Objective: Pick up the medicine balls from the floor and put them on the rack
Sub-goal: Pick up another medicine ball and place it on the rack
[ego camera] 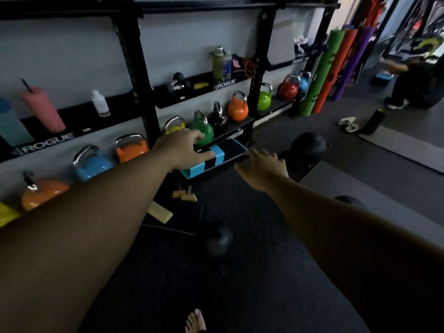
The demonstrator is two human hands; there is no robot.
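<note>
**Both arms out toward rack, balls on floor, nothing in hand**

Left hand [185,147] stretched fwd, fingers loosely spread, palm down, in front of the green kettlebell [204,131] and the edge of the lower shelf [240,127]. Holds nothing; can't tell if fingertips touch the shelf lip. Right hand [264,169] also out, open, fingers splayed, empty, just over the corner of the blue-and-black step block [216,156] on the floor under the shelf.

Why so: judged as a reach or balance pose while leaning in, not a grip. No ball btwn palms.

Task items: large black medicine ball [308,146] on floor, right of and beyond right hand, near but apart from it. Smaller dark ball [217,240] on floor btwn the two forearms, closer to the person, well below both hands. Third dark rounded shape [350,201] by right forearm, partly hidden; prob. a ball, not sure.

Rack [134,75]: shelves carry kettlebells and bottles; no medicine ball seen on them.

Progress est.: early, at least two balls left to lift.
</note>
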